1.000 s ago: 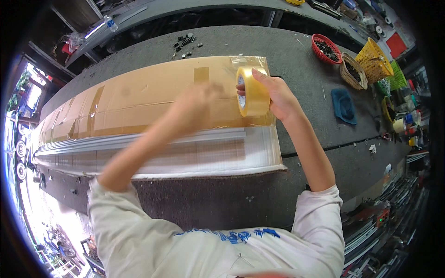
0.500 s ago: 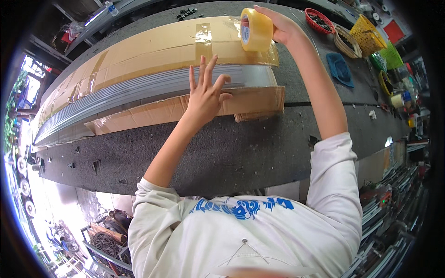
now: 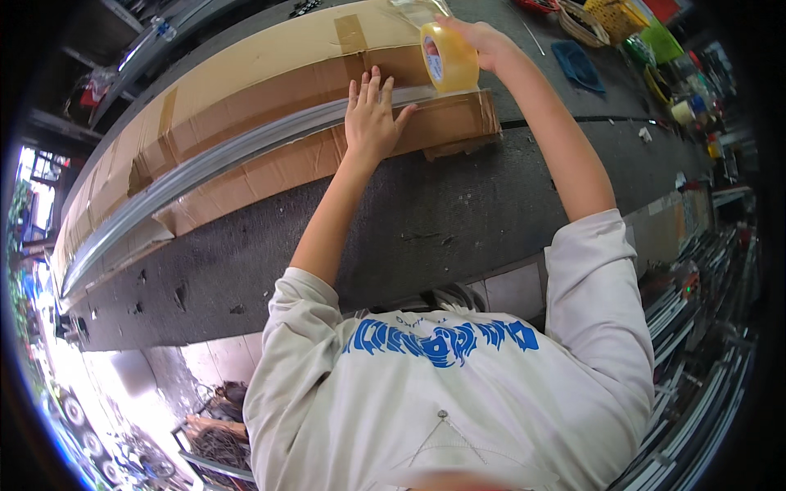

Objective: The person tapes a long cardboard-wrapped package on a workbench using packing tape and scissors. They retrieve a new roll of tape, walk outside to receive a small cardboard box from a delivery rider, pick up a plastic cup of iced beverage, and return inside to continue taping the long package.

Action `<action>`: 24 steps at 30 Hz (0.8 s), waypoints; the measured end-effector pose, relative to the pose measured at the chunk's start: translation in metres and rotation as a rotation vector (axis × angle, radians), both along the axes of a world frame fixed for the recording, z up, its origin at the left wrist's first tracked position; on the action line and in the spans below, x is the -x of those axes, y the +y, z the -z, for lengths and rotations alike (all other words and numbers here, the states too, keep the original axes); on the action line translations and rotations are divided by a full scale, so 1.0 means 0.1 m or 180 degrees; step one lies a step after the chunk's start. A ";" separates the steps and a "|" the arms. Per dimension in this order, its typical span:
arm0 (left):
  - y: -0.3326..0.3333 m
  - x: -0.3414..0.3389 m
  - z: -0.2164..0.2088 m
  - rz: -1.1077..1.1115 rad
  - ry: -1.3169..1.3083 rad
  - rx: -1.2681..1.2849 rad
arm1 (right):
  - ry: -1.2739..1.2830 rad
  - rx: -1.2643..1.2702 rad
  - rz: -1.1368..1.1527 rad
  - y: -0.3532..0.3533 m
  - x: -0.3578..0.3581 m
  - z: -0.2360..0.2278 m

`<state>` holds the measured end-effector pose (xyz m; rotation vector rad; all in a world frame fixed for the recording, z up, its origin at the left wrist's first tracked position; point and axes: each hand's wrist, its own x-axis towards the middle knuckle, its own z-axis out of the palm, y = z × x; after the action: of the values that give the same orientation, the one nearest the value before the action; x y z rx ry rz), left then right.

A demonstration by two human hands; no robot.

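Observation:
A long cardboard box [image 3: 270, 61] lies across the dark table, its long side open toward me. Grey lengths of strip material [image 3: 205, 151] show in the gap between its far flap [image 3: 303, 94] and its near wall [image 3: 282, 168]. My left hand [image 3: 373, 123] rests with fingers spread on the far flap, its thumb over the near edge. In my right hand [image 3: 483, 42] is a roll of clear yellowish packing tape [image 3: 450, 59], held upright above the box's right end. A loose stretch of tape [image 3: 417, 10] shows behind the roll, crumpled and shiny.
At the far right lie a blue cloth-like item [image 3: 577, 65], a shallow woven basket [image 3: 583, 23] and a yellow basket [image 3: 618, 18]. Metal lengths [image 3: 696, 360] are stacked at the lower right. A rack with coiled material [image 3: 219, 438] stands on the floor at lower left.
The far flap has bent down over the strips, covering more of them. My left hand has moved onto that flap. The tape roll has come nearer over the box's right end.

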<state>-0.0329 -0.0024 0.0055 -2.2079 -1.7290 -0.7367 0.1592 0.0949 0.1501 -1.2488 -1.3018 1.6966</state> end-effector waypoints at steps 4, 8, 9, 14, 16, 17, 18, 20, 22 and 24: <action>-0.03 -0.02 -0.02 -0.0001 -0.0111 -0.0242 | -0.0253 -0.0096 -0.0283 -0.53 -0.21 -0.06; -0.09 -0.04 -0.04 0.0012 -0.0247 -0.0616 | -0.0597 0.0101 0.0099 -1.20 -0.34 0.05; -0.13 -0.05 -0.04 0.0051 -0.0358 -0.0687 | -0.0624 0.0234 0.0251 -1.31 -0.32 0.13; -0.24 -0.04 -0.14 -0.0063 -0.0415 -0.0523 | -0.0551 0.0227 0.0533 -1.44 -0.26 0.35; -0.22 -0.02 -0.16 -0.0181 -0.0192 -0.0604 | -0.0705 0.0214 0.0498 -1.45 -0.27 0.37; -0.19 -0.02 -0.16 -0.0151 -0.0292 -0.0835 | -0.0797 0.0219 0.0438 -1.47 -0.29 0.36; -0.16 -0.01 -0.16 -0.0196 -0.0363 -0.0837 | -0.0836 0.0166 0.0426 -1.50 -0.29 0.36; -0.09 0.00 -0.12 -0.0305 -0.0418 -0.0627 | -0.1049 0.0521 0.0354 -1.58 -0.29 0.37; -0.06 0.02 -0.06 -0.0437 -0.0395 -0.0176 | -0.1122 0.0806 0.0324 -1.64 -0.29 0.38; -0.09 0.02 -0.01 -0.0304 -0.0470 -0.0831 | -0.1218 0.0705 0.0310 -1.67 -0.30 0.40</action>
<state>-0.0348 -0.0110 0.0066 -1.9269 -1.6805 -1.0587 0.1891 -0.0720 0.1106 -1.8064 -1.2617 1.6171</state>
